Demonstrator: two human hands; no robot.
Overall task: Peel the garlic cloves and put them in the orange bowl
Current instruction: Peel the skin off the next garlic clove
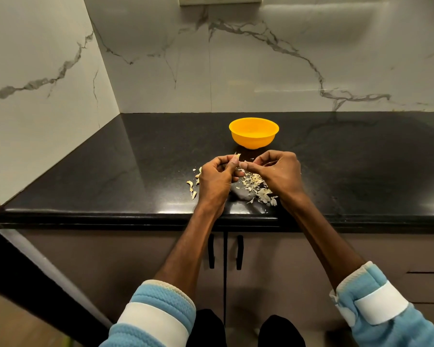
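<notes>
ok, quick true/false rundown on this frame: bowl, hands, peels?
1. The bowl stands on the counter beyond the left hand and right hand. True.
2. The bowl is tipped on its side. False: it is upright.
3. Peels lie on the counter under and beside the hands. True.
4. The left hand lies flat on the counter. False: it is curled, pinching a clove.
5. The right hand reaches into the bowl. False: it is short of the bowl, picking at the clove next to the left hand.
</notes>
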